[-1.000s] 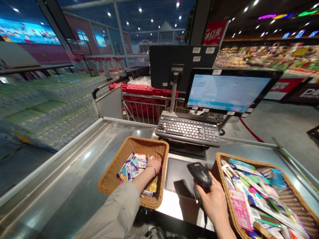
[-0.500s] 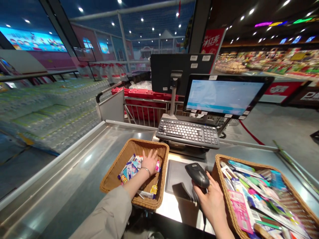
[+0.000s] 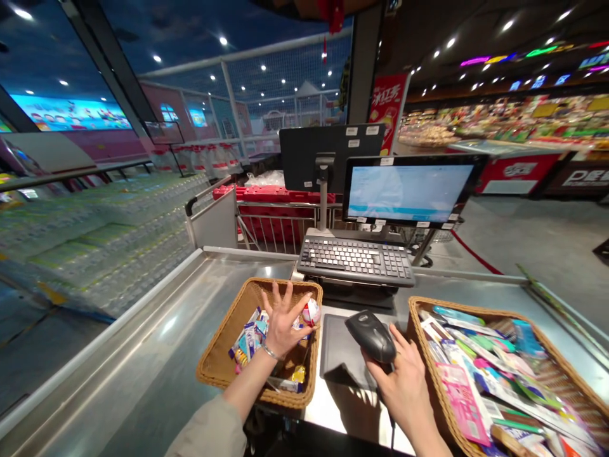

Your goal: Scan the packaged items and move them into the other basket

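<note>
My left hand (image 3: 284, 324) is over the left wicker basket (image 3: 209, 355). Its thumb and index finger pinch a small round pink-and-white wrapped item (image 3: 311, 312), while the other fingers spread out. Beneath the hand, small colourful packets (image 3: 250, 336) and a yellow-wrapped piece (image 3: 299, 374) lie in the basket. A black handheld barcode scanner (image 3: 370, 335) is gripped in my right hand (image 3: 404, 374), over a dark flat pad (image 3: 335, 349) on the counter. The fingers under the scanner are partly hidden.
Right of my hand stands another wicker basket (image 3: 419, 324) full of packaged goods. Behind the pad are a keyboard (image 3: 356, 259) and a lit monitor (image 3: 404, 190). A metal counter (image 3: 157, 355) with a raised edge extends left; bottled-water stacks (image 3: 104, 222) stand beyond it.
My left hand has risen slightly from the basket's contents with the round item pinched at its fingertips. My right hand keeps the scanner in nearly the same place. The view has tilted up slightly.
</note>
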A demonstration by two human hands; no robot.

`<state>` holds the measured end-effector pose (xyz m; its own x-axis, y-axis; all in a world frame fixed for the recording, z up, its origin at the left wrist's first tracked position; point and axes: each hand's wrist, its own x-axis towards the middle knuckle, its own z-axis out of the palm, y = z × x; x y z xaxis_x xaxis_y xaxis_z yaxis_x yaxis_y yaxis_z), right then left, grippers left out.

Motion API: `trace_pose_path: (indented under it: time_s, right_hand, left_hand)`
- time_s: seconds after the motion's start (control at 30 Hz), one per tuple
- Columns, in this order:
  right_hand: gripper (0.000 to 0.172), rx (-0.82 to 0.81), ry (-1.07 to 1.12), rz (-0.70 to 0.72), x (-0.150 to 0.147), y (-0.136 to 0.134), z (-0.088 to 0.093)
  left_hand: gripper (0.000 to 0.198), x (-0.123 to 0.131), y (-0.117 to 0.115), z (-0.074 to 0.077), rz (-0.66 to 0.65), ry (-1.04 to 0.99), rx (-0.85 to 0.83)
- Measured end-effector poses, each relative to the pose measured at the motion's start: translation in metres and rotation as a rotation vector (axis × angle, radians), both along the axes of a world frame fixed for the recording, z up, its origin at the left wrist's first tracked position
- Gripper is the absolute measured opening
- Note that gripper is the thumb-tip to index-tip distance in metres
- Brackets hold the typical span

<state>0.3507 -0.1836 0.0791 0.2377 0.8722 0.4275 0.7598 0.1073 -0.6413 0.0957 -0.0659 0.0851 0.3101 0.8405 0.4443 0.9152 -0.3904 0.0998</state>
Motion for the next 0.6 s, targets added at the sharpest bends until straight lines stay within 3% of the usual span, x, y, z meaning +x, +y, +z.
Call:
trace_pose_path:
  time_s: [0.13, 0.23, 0.4, 0.6]
  right_hand:
    - [0.026, 0.032, -0.046, 0.019, 0.004, -0.008, 0.015]
    - [0.023, 0.036, -0.112, 0.061, 0.012, -0.015, 0.029]
    - [0.043, 0.003, -0.174, 0.161, 0.035, -0.026, 0.050]
    - [0.053, -0.040, -0.207, 0.233, 0.055, -0.039, 0.064]
  left_hand:
    - [0.069, 0.014, -0.009, 0.002, -0.173, -0.159, 0.301]
    - [0.074, 0.023, -0.014, 0.013, -0.346, -0.292, 0.501]
    - [0.078, 0.029, -0.019, 0.035, -0.493, -0.346, 0.590]
    - [0.065, 0.025, -0.017, 0.040, -0.566, -0.266, 0.640]
